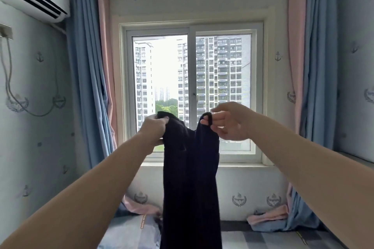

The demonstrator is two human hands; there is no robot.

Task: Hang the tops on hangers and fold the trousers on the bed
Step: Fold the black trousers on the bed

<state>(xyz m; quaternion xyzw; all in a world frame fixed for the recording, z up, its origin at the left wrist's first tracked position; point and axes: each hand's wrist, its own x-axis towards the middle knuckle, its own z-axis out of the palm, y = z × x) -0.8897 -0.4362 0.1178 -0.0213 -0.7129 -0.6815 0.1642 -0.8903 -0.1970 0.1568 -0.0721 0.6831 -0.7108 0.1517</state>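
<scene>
Left grip [154,127] curled tight round one top corner of dark garment [190,178]. Right grip [226,122] pinches the other top corner, other fingers loose. Garment hangs between and below both grips, above bed [273,237]. Pale clothes [129,232] lie below left grip.

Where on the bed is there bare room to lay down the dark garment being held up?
Free: the striped bed cover at lower right, between the hanging dark garment and the pooled curtain hems. Crowded: lower left, where pale blue clothes lie heaped beside the garment.
</scene>
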